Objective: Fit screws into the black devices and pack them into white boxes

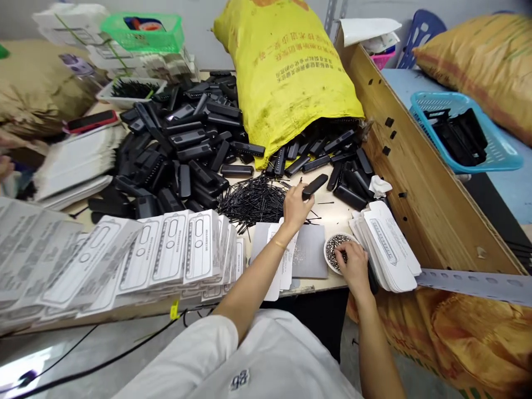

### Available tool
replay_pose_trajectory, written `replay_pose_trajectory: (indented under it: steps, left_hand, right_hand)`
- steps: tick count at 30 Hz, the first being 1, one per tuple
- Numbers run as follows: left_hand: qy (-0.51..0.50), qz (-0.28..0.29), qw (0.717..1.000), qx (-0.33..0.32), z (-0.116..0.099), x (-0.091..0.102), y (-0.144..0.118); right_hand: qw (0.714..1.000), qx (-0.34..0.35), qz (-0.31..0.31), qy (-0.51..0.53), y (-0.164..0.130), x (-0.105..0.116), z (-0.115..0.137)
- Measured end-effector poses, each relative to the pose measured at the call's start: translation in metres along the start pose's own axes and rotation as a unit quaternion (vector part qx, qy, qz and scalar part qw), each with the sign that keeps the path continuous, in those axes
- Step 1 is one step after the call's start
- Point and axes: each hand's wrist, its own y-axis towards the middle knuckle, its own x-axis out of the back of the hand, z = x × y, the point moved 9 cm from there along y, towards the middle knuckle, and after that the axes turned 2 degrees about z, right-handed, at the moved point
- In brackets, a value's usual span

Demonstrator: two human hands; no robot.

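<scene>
Black plastic is what most of the table (pixel 332 213) is covered with: a long black case (pixel 315 185) is pinched between thumb and fingers of the left hand (pixel 296 206), held just above the loose heap of thin black pins (pixel 253 200) near the middle of the table. The right hand (pixel 354 264) is laid over the near edge of a small white dish (pixel 337 250) of tiny metal beads, its fingertips dipped in and drawn together; whether a bead is pinched cannot be told. Just to the right of the dish, a fanned stack of white printed cards (pixel 388 246) is seen, touching the hand. A large pile of black cases (pixel 187 149) is spread far and left, and more are spilled from a yellow sack (pixel 286 66) at the far side. Rows of white packaging cards (pixel 166 252) are lined along the near left edge.
</scene>
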Motion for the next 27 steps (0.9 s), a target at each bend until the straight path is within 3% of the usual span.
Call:
replay_pose_trajectory:
  steps: [3, 6, 8, 11, 12, 14, 16, 18, 21, 23, 27]
  left_hand:
    - [-0.083, -0.038, 0.995, -0.026, -0.004, 0.031, -0.038]
    - [-0.254, 0.001, 0.966, 0.045, 0.011, 0.031, -0.070]
    - [-0.404, 0.040, 0.901, 0.154, 0.029, 0.017, -0.088]
    - [-0.558, 0.061, 0.767, 0.312, 0.048, -0.005, -0.113]
    - [-0.583, 0.055, 0.735, 0.343, 0.052, -0.008, -0.119]
    - [-0.608, 0.038, 0.697, 0.379, 0.056, -0.008, -0.124]
    - [-0.622, 0.026, 0.674, 0.397, 0.057, -0.008, -0.127]
    - [-0.631, 0.020, 0.657, 0.413, 0.056, -0.009, -0.130]
    - [-0.642, 0.011, 0.629, 0.438, 0.057, -0.011, -0.135]
    - [-0.649, 0.004, 0.614, 0.450, 0.059, -0.012, -0.138]
    - [-0.660, 0.004, 0.599, 0.453, 0.061, -0.010, -0.141]
  right_hand:
    - [1.000, 0.012, -0.024, -0.008, -0.002, 0.004, 0.002]
    - [0.998, 0.019, -0.016, -0.056, 0.000, 0.004, 0.008]
    - [0.996, 0.017, 0.005, -0.092, 0.005, 0.003, 0.012]
    - [0.996, 0.003, 0.024, -0.085, 0.012, 0.005, 0.012]
    - [0.998, -0.008, 0.017, -0.057, 0.014, 0.008, 0.010]
    - [0.997, -0.059, -0.014, 0.039, 0.014, 0.017, 0.003]
    - [0.972, -0.132, -0.051, 0.185, 0.009, 0.021, -0.005]
    - [0.918, -0.190, -0.069, 0.341, 0.000, 0.016, -0.004]
    - [0.854, -0.207, -0.063, 0.474, -0.008, 0.002, 0.022]
    - [0.845, -0.196, -0.074, 0.492, -0.010, -0.001, 0.041]
    - [0.849, -0.167, -0.153, 0.478, -0.008, 0.002, 0.061]
